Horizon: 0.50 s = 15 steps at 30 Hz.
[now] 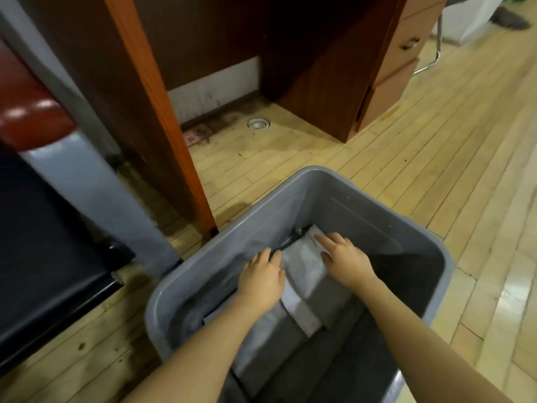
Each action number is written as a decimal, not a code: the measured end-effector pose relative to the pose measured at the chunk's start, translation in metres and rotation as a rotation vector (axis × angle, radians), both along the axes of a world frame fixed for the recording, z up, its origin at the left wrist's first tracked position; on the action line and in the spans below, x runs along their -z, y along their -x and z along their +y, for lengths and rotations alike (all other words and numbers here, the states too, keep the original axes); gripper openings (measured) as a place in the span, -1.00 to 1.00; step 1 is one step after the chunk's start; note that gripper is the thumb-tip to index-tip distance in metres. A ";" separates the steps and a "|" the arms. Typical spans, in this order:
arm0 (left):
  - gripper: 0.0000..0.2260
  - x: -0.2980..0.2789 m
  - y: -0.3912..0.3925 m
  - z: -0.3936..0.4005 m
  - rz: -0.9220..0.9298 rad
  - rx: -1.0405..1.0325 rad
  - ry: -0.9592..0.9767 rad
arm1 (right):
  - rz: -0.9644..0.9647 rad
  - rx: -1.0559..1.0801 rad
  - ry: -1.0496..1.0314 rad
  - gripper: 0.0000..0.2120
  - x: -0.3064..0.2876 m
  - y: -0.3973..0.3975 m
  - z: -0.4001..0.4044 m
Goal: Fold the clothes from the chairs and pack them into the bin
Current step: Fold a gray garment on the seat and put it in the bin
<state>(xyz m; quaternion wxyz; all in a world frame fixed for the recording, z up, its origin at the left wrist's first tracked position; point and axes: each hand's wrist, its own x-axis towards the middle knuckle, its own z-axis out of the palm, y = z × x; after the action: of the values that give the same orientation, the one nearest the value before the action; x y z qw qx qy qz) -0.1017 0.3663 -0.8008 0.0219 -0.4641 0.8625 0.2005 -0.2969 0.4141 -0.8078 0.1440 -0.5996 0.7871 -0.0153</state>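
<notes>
A grey plastic bin (pixel 308 184) stands on the wooden floor in front of me. Inside it lies a folded grey and white garment (pixel 305 271) on top of other grey folded cloth (pixel 261 338). Both my arms reach down into the bin. My left hand (pixel 261 277) lies on the garment's left edge with its fingertips tucked down beside the fold. My right hand (pixel 343 257) rests flat on the garment's far right part, fingers stretched out.
A black chair seat (pixel 43 257) is at the left, with a red chair (pixel 26 106) behind it. A brown wooden desk panel (pixel 151 112) and a drawer unit (pixel 395 68) stand beyond the bin. Wooden floor stretches to the right.
</notes>
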 end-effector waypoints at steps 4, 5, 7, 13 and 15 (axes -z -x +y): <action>-0.54 -0.066 -0.038 0.008 0.060 -0.013 0.093 | -0.021 -0.019 0.131 -0.59 -0.059 -0.037 0.009; -0.55 -0.083 -0.049 0.011 0.070 -0.016 0.130 | -0.022 -0.034 0.166 -0.60 -0.074 -0.048 0.012; -0.55 -0.117 -0.076 0.019 0.087 -0.021 0.222 | -0.023 -0.080 0.240 -0.61 -0.105 -0.072 0.016; -0.57 -0.203 -0.175 0.046 0.111 -0.107 0.450 | -0.006 -0.299 0.417 -0.61 -0.195 -0.163 0.017; -0.57 -0.225 -0.215 0.058 0.116 -0.158 0.498 | -0.041 -0.361 0.469 -0.63 -0.217 -0.202 0.014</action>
<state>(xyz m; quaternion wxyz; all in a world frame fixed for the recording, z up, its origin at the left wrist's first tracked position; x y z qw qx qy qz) 0.1130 0.4239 -0.5762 -0.1581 -0.5086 0.8463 0.0094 -0.0950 0.4285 -0.5908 0.0177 -0.7463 0.6397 -0.1831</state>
